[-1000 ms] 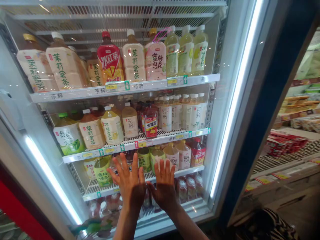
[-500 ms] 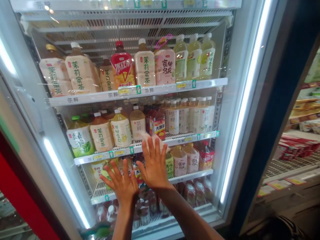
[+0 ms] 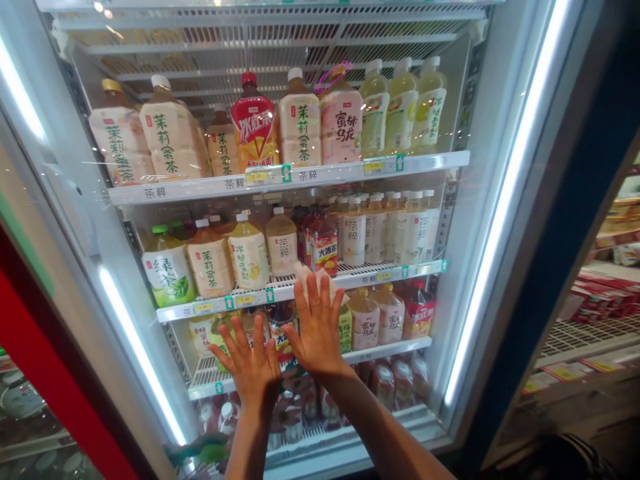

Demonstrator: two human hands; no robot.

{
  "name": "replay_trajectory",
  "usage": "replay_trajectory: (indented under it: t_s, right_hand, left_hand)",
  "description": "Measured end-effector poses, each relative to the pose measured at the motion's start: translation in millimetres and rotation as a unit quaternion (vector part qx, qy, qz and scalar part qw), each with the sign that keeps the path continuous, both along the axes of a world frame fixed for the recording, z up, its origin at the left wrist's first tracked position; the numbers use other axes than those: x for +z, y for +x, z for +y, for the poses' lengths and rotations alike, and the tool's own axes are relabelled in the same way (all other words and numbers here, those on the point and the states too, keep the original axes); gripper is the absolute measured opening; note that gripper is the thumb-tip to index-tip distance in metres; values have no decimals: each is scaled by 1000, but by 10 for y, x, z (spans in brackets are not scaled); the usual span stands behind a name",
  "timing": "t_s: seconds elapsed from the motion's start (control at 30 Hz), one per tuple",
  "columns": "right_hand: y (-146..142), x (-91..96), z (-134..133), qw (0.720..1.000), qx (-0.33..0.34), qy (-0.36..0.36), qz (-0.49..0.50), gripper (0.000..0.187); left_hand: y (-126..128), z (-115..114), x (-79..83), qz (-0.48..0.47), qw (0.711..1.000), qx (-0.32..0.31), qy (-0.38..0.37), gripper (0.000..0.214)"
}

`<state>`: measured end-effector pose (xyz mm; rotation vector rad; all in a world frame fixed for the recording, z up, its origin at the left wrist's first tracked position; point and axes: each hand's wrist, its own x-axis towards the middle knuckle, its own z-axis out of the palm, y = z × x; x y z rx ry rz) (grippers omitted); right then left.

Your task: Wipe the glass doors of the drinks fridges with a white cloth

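My right hand [image 3: 318, 330] lies flat with fingers spread on the clear front of a drinks cooler, pressing a crumpled white tissue [image 3: 303, 269] under its fingers. The tissue's edges show above and between the fingertips; the rest is hidden. Lower and to the left, my left hand [image 3: 250, 367] is spread open against the same pane and holds nothing. Behind the hands are a dark bottle with a red label [image 3: 324, 248] and a pale tea bottle [image 3: 282, 243] on the middle shelf.
Several bottles fill the shelves, including a red-labelled iced tea [image 3: 255, 127] and a green-capped bottle [image 3: 167, 270]. Upright light strips [image 3: 505, 193] run along both sides. A red frame [image 3: 50, 373] is at left; a dark post [image 3: 555, 220] and packaged goods [image 3: 603, 293] are at right.
The view has shifted a little, so the cooler and both hands appear slightly farther right. Against the shelves, the hands and tissue have barely moved.
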<state>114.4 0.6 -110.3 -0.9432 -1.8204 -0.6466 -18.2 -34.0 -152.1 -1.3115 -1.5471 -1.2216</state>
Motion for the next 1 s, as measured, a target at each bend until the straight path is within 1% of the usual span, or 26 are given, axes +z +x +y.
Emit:
replay_trajectory:
  t_s: [0.1, 0.13, 0.17, 0.2, 0.3, 0.33, 0.37, 0.4, 0.47, 0.5, 0.53, 0.57, 0.6, 0.67, 0.7, 0.73, 0.77, 0.87, 0.9, 0.93, 0.97, 1.0]
  right_hand:
    - [61, -305, -58, 999, 0, 23, -23, 80]
    - [95, -351, -60, 999, 1, 25, -25, 79]
    - [134, -331, -44, 999, 1, 25, -21, 78]
    - [178, -247, -12, 1000, 0, 20, -10, 77]
    - [325, 112, 119, 999, -9, 7, 48, 75]
    - [374, 156, 148, 998, -10, 4, 58, 75]
    - [423, 129, 164, 998, -9, 9, 61, 75]
    - [472, 40, 168, 998, -11, 17, 59, 75]
    - [583, -208, 170, 998, -16, 32, 42, 76]
    - [651, -293, 186, 999, -20, 35, 36, 77]
    - [731, -312, 219, 998, -25, 34, 36, 77]
    - [821, -258, 267, 998, -30, 28, 43, 77]
    - [919, -141, 325, 997, -36, 21, 57, 76]
    - [1108, 150, 433, 994, -52, 14, 99, 73]
    - [1184, 246, 467, 992, -60, 10, 115, 73]
    - [1242, 272, 481, 991, -64, 8, 120, 73]
    - [1285, 222, 479, 991, -64, 9, 116, 74]
    - [1404, -156, 465, 994, -61, 4, 87, 79]
    - [1475, -233, 494, 995, -58, 3, 85, 79]
    - [1573, -233, 550, 994, -57, 2, 96, 79]
    - [1695, -151, 627, 991, -56, 2, 118, 77]
    - [1831, -3, 717, 988, -54, -1, 148, 76]
  left_hand:
    - [21, -35, 15, -6, 1000, -5, -10, 81]
    - [45, -46, 25, -10, 1000, -7, -11, 82]
    - [82, -54, 38, -14, 1000, -9, -12, 82]
    - [131, -58, 55, -15, 1000, -11, -11, 83]
    - [324, -36, 133, -4, 1000, -24, -10, 83]
    - [391, -20, 163, 1, 999, -31, -9, 82]
    - [455, -1, 193, 5, 999, -37, -7, 81]
    - [514, 20, 221, 8, 999, -42, -4, 81]
    - [615, 61, 275, 13, 999, -47, -1, 80]
    - [661, 80, 300, 15, 999, -49, -1, 81]
    - [709, 98, 326, 16, 999, -51, 0, 81]
    - [759, 114, 352, 15, 998, -54, 1, 81]
    - [814, 130, 379, 15, 998, -58, 4, 81]
    - [935, 161, 428, 20, 997, -70, 12, 81]
    - [997, 177, 449, 24, 997, -76, 14, 81]
    - [1056, 193, 466, 28, 996, -81, 16, 82]
    - [1111, 211, 480, 32, 996, -85, 17, 82]
    - [1230, 269, 505, 40, 995, -91, 18, 84]
    - [1257, 287, 512, 41, 995, -91, 19, 84]
    - [1281, 302, 518, 42, 995, -91, 20, 84]
    - [1301, 315, 524, 43, 995, -91, 21, 84]
    - [1320, 324, 527, 42, 995, -91, 22, 83]
